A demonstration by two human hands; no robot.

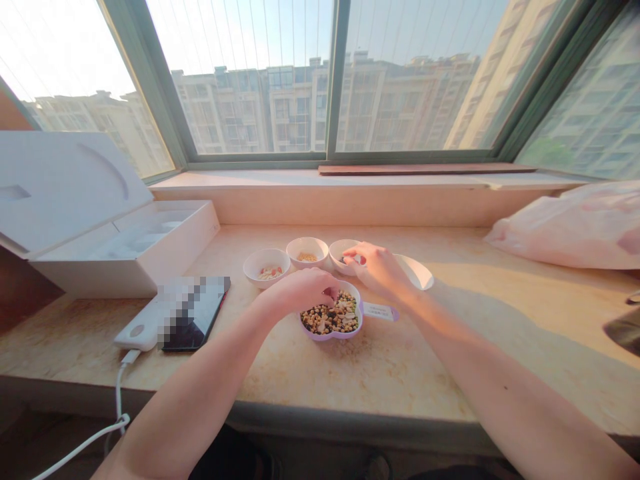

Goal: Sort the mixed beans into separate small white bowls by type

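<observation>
A lilac bowl (334, 335) with a handle holds mixed beans and nuts on the stone sill. My left hand (300, 291) hovers over its left rim, fingers pinched together down into the mix; what they hold is too small to name. My right hand (377, 267) reaches over a small white bowl (339, 251) behind it, fingertips curled and pinched above the dark contents. Two more white bowls stand to the left, one (267, 267) with pale and reddish pieces, one (307, 249) with yellowish grains. Another white bowl (419, 272) lies partly hidden behind my right wrist.
An open white box (125, 247) with its lid up stands at the left. In front of it lie a phone (193, 317) and a white power bank (137, 328) with a cable. A pinkish plastic bag (575, 227) lies at the right. The window frame (331, 87) rises behind.
</observation>
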